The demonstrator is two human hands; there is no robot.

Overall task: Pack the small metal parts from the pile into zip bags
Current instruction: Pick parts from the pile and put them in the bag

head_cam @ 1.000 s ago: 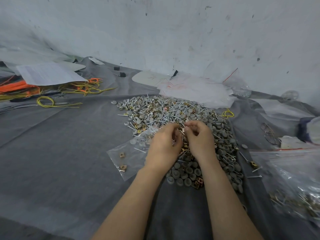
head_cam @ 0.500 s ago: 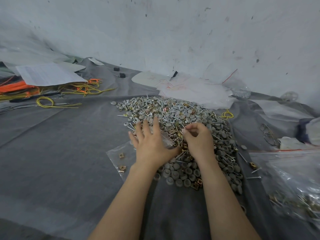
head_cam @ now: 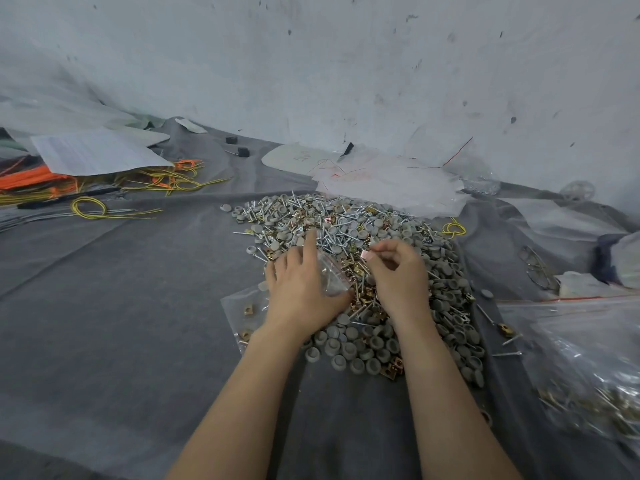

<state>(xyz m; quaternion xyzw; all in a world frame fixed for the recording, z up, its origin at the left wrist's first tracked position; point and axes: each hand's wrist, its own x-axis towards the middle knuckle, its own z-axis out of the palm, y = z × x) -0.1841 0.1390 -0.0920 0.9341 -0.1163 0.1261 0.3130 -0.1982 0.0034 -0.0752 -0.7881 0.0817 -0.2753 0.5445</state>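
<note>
Packing looks barely begun: a small clear plastic zip bag (head_cam: 242, 306), lying left of the big heap of grey caps, silver screws and brass clips (head_cam: 346, 223), holds only a few clips. The left hand (head_cam: 301, 289) presses it, fingers spread, grip wide. The right hand (head_cam: 398, 275), grip narrow, pinches a small coppery metal part (head_cam: 365, 254) over the heap, nearly all unpacked.

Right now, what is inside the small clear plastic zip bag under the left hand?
Two brass-coloured square metal clips show through the clear plastic zip bag at its uncovered corner. The left hand rests over the bag's middle, hiding whatever else lies there.
</note>
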